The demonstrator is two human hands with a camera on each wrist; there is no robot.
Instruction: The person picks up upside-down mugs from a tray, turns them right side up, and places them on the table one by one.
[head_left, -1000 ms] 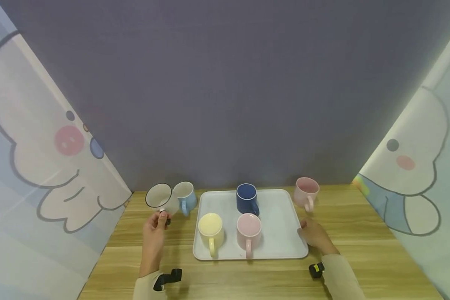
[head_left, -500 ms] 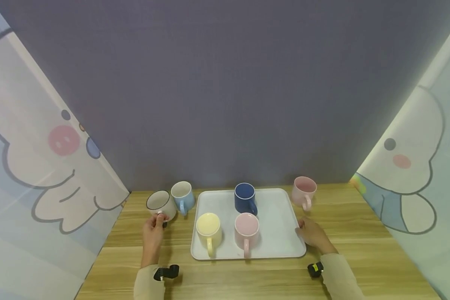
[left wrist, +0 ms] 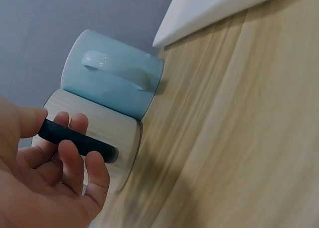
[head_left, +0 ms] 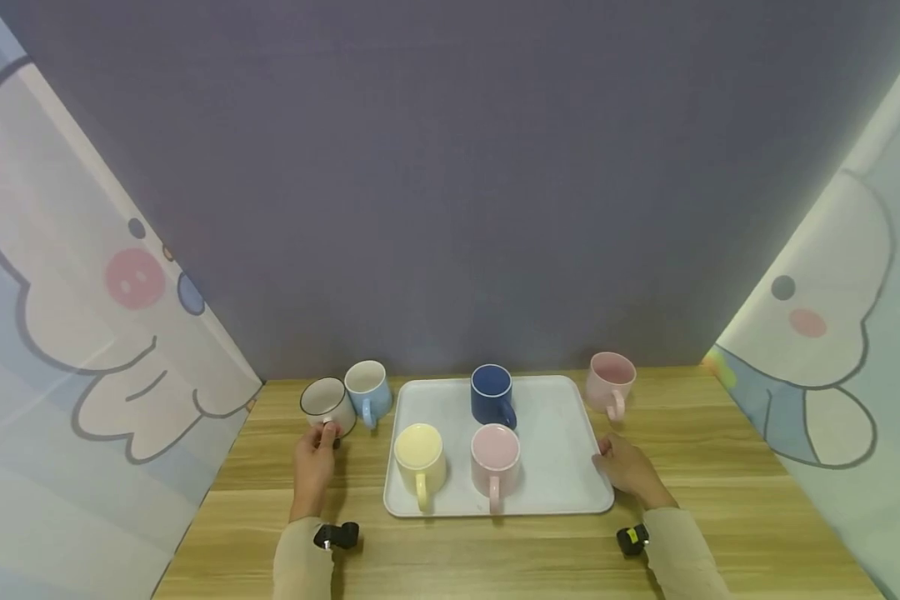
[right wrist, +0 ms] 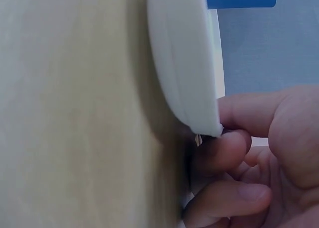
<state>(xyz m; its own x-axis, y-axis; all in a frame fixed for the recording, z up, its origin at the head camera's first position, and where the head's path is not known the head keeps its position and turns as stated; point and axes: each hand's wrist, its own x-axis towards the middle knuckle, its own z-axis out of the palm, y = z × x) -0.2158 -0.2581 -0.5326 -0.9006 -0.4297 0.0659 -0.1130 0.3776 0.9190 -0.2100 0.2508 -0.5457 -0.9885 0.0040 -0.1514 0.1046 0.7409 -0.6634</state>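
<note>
My left hand (head_left: 315,461) grips the dark handle of a white mug (head_left: 328,402) with a black rim. In the left wrist view, fingers and thumb curl round that handle (left wrist: 77,141). The white mug stands upright on the table, right against a light blue mug (left wrist: 109,73). At the other side, my right hand (head_left: 628,468) pinches the right edge of a white tray (head_left: 558,454), thumb above and fingers below the rim in the right wrist view. On the tray are a dark blue mug (head_left: 491,396), a yellow mug (head_left: 420,458) and a pink mug (head_left: 495,461).
Behind my right hand, a second pink mug (head_left: 610,382) stands to the right of the tray. A grey backdrop (head_left: 450,208) rises along the back of the wooden table (head_left: 480,558). Printed cloths with cartoon figures flank both sides.
My left hand has lowered the white mug from a raised, tilted pose to upright on the table, then shifted it slightly right against the light blue mug. The right hand keeps its grip.
</note>
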